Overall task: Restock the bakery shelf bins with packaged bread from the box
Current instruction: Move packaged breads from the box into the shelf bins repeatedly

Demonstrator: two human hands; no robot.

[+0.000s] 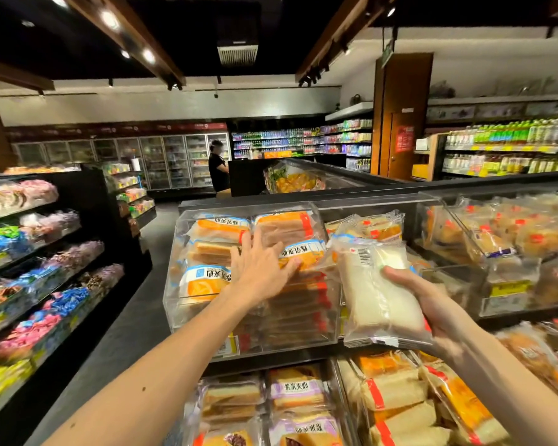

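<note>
A clear acrylic bin [174, 294] on the upper shelf holds several orange-labelled bread packs [219, 226]. My left hand [258, 268] lies flat on these packs with its fingers spread, pressing on them. To the right of the bin, my right hand [432, 304] grips a white bread pack [377, 291] in clear wrap from below, its barcode facing me. No box is in view.
Lower bins hold purple-labelled packs [300, 391] and orange ones [397, 394]. More clear bins of buns [496, 239] stand at the right. A black candy shelf [45, 252] lines the aisle on the left. A person [218, 165] stands at a far counter.
</note>
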